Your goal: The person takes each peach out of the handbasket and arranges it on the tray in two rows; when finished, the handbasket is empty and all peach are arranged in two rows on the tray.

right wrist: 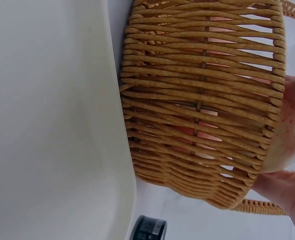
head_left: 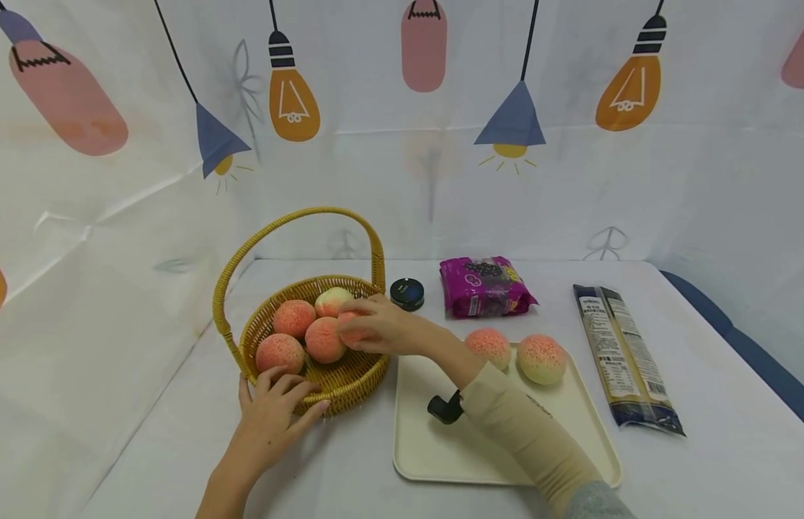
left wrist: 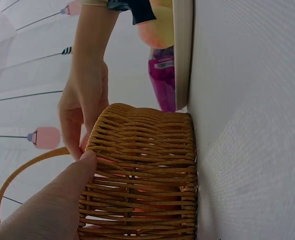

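Observation:
A wicker basket [head_left: 350, 393] with a tall arched handle stands on the left of the table, holding several pink-and-cream peaches [head_left: 280, 352]. My left hand [head_left: 272, 418] grips its front rim, fingers over the edge; in the left wrist view the thumb [left wrist: 75, 175] lies at the rim. Above the basket's right side, my right hand [head_left: 391, 328] holds a peach [head_left: 353, 329] between thumb and fingers. The right wrist view shows that peach [right wrist: 287, 135] at the basket's rim, partly hidden behind the weave. Two more peaches [head_left: 543, 359] sit on the cream tray [head_left: 440, 461].
Behind the basket's right side is a round dark tin [head_left: 407, 294]. A purple snack packet [head_left: 484, 288] lies at the back, and a long packet of noodles [head_left: 625, 360] lies right of the tray. A black camera [head_left: 445, 409] on the right wrist hangs over the tray.

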Motion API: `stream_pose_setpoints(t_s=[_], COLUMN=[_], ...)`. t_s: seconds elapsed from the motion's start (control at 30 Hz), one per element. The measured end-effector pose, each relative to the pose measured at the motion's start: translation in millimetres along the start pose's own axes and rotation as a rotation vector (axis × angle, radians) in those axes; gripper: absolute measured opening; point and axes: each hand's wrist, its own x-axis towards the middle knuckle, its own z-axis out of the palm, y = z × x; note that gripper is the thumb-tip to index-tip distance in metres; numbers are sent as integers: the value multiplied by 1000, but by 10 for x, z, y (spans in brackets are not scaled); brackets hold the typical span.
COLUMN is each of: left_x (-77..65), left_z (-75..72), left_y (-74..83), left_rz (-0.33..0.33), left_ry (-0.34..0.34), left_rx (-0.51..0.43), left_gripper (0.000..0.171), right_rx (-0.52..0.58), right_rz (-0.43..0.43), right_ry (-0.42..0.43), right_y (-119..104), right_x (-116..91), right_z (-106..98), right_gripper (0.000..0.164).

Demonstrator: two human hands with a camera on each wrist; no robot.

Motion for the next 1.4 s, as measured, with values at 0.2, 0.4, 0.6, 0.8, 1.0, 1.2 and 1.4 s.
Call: stream_pose_setpoints(t_s=[0.2,0.4,0.6,0.8,1.0,1.2,1.4], left_x=[4,5,0,-1,3,3,5], left_z=[-9,-11,-12,-2,0,13,11], left_y=[-5,-5,-11,-18,-22,-32,-28], left_rz=[-8,-17,-15,-11,-15,-16,-20], left_ry=[-17,-38,-31,-29,-34,-35,-31], left_rx=[-4,-9,-9,-15,-20,-23,-23], left_gripper=[33,33,34,34,36,35,36], right_rx=[-12,46,85,96,92,86,74], right_rz=[-41,-50,-53,-33,39,98,170], right_ry=[81,137,184,212,182,146,68], right_y=[-1,-32,-47,-65,-62,-30,-20], right_x=[-55,-163,-298,-457,-663,-867,-1018], right_z=[-71,-186,-275,-359,-410,-416,-394], right_gripper=[32,29,27,27,28,31,28])
